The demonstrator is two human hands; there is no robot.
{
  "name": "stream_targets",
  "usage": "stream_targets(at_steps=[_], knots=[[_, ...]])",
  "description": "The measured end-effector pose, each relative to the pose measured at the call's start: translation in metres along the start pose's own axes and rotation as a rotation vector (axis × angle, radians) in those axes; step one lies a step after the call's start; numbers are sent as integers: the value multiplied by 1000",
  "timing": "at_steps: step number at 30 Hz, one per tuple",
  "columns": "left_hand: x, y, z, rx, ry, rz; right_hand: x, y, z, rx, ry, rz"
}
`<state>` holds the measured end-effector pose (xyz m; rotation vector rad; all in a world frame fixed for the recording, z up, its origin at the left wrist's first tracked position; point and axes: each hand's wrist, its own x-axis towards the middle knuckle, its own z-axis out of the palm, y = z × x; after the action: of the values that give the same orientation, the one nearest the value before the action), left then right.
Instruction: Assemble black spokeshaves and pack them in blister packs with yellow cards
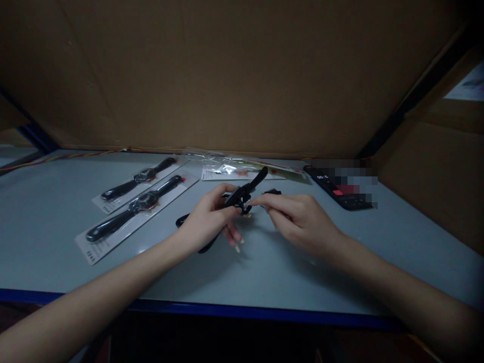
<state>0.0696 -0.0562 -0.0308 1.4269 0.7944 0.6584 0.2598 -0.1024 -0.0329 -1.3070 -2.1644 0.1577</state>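
Forearms (126, 282) cross near edge of bench (227, 287). Left hand (207, 217) grasping black tool (259, 178) above bench middle; right hand (304, 217) fingertips at its mechanism, grip unclear. Two carded black-handled tools (109, 225) toward left edge, clear packaging (223, 164) along far edge, phone (336, 191) toward far right corner.

Black tool (235, 197), matte-looking, held just above the table (124, 275) in the left hand (207, 217). Slim arm, rounded tip, slanted up and away to the right. Blocky middle with gaps; small pale, shiny piece (245, 205) there, at the index fingertip of the right hand (293, 217). Two dark rounded ends showed past the left hand, lower left; join hidden. Small black part (273, 191) just behind the right fingers, mostly covered.
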Motion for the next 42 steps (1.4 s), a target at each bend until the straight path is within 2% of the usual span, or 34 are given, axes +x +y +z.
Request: stream_targets(at_steps=[3, 9, 13, 17, 19, 24, 32, 38, 42], knots=[[0, 0, 0, -12, -11, 13, 0, 0, 0, 26, 0, -16], [-1, 1, 1, 4, -19, 26, 4, -3, 1, 182, -92, -63], [0, 1, 1, -2, -7, 29, 2, 2, 0, 61, -79, -86], [0, 1, 1, -21, -6, 19, 0, 4, -1, -39, 5, -80], [0, 1, 1, -26, -14, 16, 0, 3, -1, 1, 15, -88], [0, 0, 1, -13, -28, 28, 3, -1, 0, 150, -60, -112], [0, 3, 2, -36, -13, 2, 0, 5, 0, -35, 3, -114], [0, 2, 2, -32, -30, 12, 2, 3, 1, 148, -54, -152], [0, 2, 2, -26, -28, 7, 2, 4, 1, 97, -84, -133]])
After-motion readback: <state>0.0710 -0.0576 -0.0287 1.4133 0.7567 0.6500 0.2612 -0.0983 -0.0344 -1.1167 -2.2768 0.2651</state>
